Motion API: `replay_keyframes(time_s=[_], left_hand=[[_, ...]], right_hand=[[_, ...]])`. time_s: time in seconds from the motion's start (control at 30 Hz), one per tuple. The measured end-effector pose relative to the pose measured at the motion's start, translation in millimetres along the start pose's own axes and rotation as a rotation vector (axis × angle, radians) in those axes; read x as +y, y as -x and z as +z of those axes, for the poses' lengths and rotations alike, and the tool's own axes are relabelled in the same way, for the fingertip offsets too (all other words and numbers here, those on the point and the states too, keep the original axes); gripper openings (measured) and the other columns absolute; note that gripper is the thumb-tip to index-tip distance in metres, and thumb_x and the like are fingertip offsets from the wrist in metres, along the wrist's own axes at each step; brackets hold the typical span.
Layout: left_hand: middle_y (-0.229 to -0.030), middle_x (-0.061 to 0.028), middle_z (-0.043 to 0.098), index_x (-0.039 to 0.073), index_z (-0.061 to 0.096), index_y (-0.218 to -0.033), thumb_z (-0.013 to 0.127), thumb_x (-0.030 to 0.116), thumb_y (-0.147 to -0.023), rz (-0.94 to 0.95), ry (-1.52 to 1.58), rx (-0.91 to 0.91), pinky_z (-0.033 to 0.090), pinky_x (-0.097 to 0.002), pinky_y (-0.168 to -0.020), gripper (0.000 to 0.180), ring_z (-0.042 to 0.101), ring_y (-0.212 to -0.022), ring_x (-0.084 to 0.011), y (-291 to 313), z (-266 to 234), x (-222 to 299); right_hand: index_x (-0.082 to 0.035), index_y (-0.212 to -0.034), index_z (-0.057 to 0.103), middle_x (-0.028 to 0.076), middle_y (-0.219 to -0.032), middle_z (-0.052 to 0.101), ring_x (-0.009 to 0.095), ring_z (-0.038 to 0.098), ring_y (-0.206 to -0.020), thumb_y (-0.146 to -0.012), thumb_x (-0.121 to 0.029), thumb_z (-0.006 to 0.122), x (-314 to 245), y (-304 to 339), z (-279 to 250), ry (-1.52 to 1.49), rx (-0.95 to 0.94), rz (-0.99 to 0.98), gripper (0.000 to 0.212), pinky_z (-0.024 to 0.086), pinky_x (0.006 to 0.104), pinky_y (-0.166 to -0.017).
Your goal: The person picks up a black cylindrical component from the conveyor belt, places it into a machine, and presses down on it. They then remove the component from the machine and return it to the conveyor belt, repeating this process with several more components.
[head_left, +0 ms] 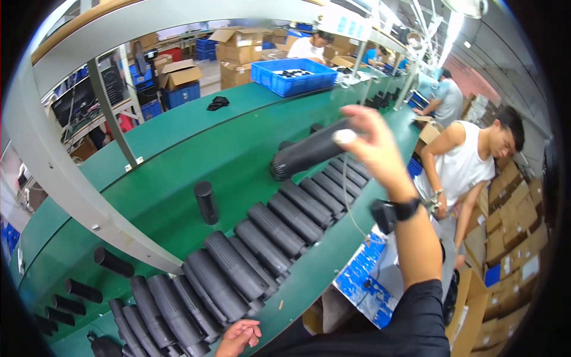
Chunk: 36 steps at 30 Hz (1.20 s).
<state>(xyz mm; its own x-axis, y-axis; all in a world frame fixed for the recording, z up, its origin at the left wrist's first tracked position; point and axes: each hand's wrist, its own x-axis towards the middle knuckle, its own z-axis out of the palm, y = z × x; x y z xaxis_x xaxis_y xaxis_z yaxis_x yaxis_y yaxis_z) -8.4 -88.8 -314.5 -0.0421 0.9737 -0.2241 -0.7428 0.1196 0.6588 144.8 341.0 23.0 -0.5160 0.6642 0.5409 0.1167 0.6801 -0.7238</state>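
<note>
My right hand (376, 141) is raised over the green bench, gripping one end of a black cylinder (309, 150). Something white covers that hand's thumb tip, and a dark band with a boxy piece circles the wrist. At the lower edge, my left hand (239, 337) rests by the near ends of a long row of black ribbed tubes (229, 259). Its fingers curl loosely, and nothing shows in them. A smaller black cylinder (206, 202) stands beyond the row, with another (113, 262) lying farther left.
A pale metal post (83, 196) rises from the bench on my left. The blue bin (293, 76) holds dark parts on the far ledge. A person in a white sleeveless top (470, 154) works at right, near a blue-and-white worn board (369, 285). Cardboard boxes (514, 214) are stacked behind.
</note>
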Motion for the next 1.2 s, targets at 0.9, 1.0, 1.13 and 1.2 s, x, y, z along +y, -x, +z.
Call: replay_keyframes(time_s=[0.9,1.0,1.13,1.2], left_hand=[[-0.104,-0.0120,0.065,0.002,0.067,-0.112,0.063,0.003,-0.098,0.717,-1.266,-0.556,0.052,-0.0325,-0.075,0.015,0.065,-0.087,-0.0201,-346.6,332.7,-75.7],[-0.107,-0.0159,0.064,0.001,0.066,-0.111,0.063,0.000,-0.095,0.904,-1.308,-0.479,0.053,-0.0368,-0.077,0.017,0.066,-0.089,-0.0280,-393.9,340.7,-80.4],[-0.108,-0.0161,0.065,0.002,0.067,-0.109,0.063,-0.002,-0.091,1.047,-1.334,-0.398,0.053,-0.0395,-0.078,0.018,0.065,-0.092,-0.0322,-401.1,361.8,-91.4],[-0.109,-0.0148,0.065,0.005,0.069,-0.105,0.064,-0.002,-0.088,1.218,-1.226,-0.641,0.052,-0.0413,-0.079,0.019,0.065,-0.091,-0.0342,-370.3,387.3,-101.9]], right_hand=[[-0.002,-0.117,0.064,0.004,-0.100,0.071,0.010,0.066,-0.081,-0.096,-0.026,0.078,114.1,379.8,-284.0,0.285,0.772,0.374,0.035,0.055,0.0267,-0.070],[0.000,-0.118,0.064,0.005,-0.103,0.071,0.013,0.067,-0.089,-0.096,-0.023,0.077,118.0,381.4,-277.1,0.232,0.713,0.412,0.034,0.055,0.0301,-0.081],[0.000,-0.123,0.059,0.005,-0.106,0.069,0.012,0.066,-0.090,-0.095,-0.023,0.076,106.9,382.8,-296.9,0.202,0.881,0.231,0.040,0.055,0.0290,-0.079],[-0.001,-0.126,0.057,0.005,-0.106,0.069,0.011,0.066,-0.088,-0.095,-0.024,0.075,90.9,387.5,-315.0,0.213,0.987,0.129,0.043,0.055,0.0276,-0.075]])
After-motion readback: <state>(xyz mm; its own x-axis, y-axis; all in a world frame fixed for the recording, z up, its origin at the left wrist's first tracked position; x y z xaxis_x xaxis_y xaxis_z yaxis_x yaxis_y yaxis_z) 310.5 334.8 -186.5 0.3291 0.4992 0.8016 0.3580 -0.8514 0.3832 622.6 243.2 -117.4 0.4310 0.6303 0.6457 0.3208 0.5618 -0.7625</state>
